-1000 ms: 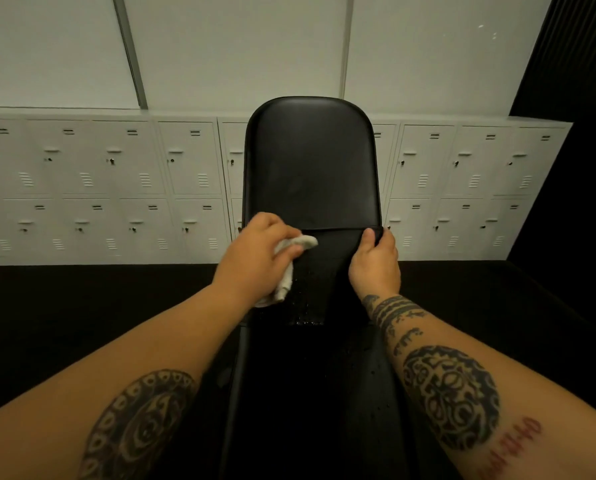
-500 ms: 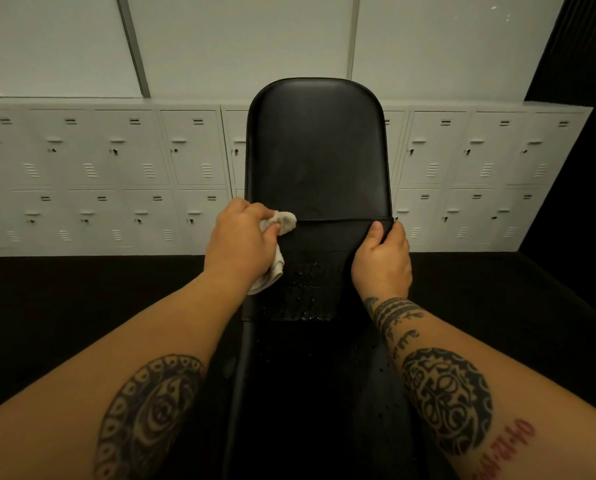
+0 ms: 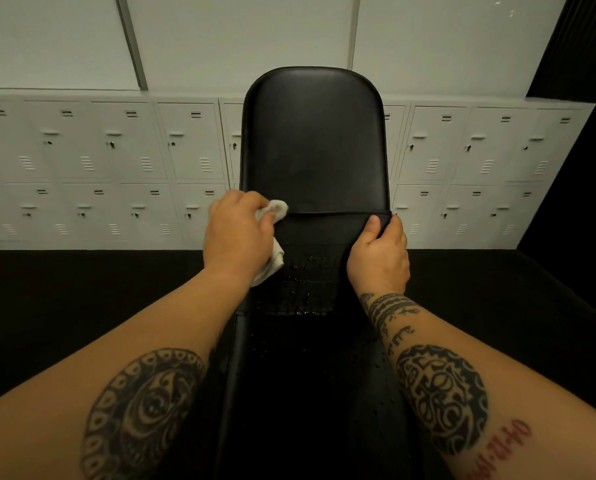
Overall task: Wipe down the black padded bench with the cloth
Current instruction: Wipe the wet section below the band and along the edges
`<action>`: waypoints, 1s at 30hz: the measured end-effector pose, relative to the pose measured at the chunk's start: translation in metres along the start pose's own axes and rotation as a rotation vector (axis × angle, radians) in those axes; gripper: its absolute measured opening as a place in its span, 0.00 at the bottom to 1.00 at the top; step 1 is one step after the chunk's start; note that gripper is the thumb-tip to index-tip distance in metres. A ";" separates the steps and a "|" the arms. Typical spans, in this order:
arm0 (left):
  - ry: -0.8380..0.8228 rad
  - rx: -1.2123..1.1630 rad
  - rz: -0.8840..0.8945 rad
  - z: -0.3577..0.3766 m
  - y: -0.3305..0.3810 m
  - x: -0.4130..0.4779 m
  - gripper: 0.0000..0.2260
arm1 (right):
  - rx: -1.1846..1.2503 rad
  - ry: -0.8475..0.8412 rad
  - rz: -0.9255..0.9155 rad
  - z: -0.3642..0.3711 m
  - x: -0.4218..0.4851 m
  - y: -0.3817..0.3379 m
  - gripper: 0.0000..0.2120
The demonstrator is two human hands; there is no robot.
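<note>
**A:** What has changed in the last second?

**B:** The left hand (image 3: 237, 233), bunched round the cloth (image 3: 277, 210), has slid from the middle of the lower pad (image 3: 319, 237) toward its left edge. It has also moved up to the seam (image 3: 331, 213) where the backrest (image 3: 313, 140) begins. The cloth now sits at that left corner, with one end poking out over the seam and the other hanging below the palm.

**A:** And the other one?

**B:** The right hand (image 3: 379, 251) has not shifted. It clamps the pad's right edge just under the seam, thumb on top, with the fingers out of sight below.

**A:** What does that mean for the wiping?

**B:** I judge that a sideways pass along the seam is ending or about to turn back. Droplets (image 3: 307, 289) still glisten between the hands and nearer the person, so most of the lower pad is probably still to dry. The backrest looks dull, and I cannot tell whether it has been wiped.

**A:** How does the black padded bench (image 3: 310, 393) lie?

**B:** Its long axis runs straight away from the person toward the lockers (image 3: 99, 168). The near end lies under the forearms. The backrest tilts upward at the far end, its rounded tip pointing up and away. Strokes across the bench are short, and strokes along it are long.
</note>
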State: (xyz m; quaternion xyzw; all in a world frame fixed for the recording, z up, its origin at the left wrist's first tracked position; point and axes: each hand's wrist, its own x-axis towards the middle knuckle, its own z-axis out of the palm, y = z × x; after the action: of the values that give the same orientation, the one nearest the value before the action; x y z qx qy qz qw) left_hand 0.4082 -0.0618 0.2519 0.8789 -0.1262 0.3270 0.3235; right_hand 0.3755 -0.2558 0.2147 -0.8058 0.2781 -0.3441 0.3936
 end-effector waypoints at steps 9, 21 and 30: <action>-0.128 0.073 0.165 -0.021 -0.020 0.000 0.13 | 0.007 -0.003 0.018 -0.002 -0.002 -0.004 0.28; -0.087 0.110 0.177 0.001 0.006 0.028 0.13 | -0.029 0.030 0.017 0.001 -0.002 -0.003 0.27; -0.206 0.191 0.152 -0.021 -0.007 0.037 0.12 | -0.012 -0.001 0.023 -0.004 -0.004 -0.006 0.28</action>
State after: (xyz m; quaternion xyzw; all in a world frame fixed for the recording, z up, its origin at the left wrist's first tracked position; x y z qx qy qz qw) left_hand 0.4283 -0.0431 0.2850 0.9224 -0.1934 0.2693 0.1981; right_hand 0.3712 -0.2513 0.2197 -0.8050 0.2893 -0.3375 0.3929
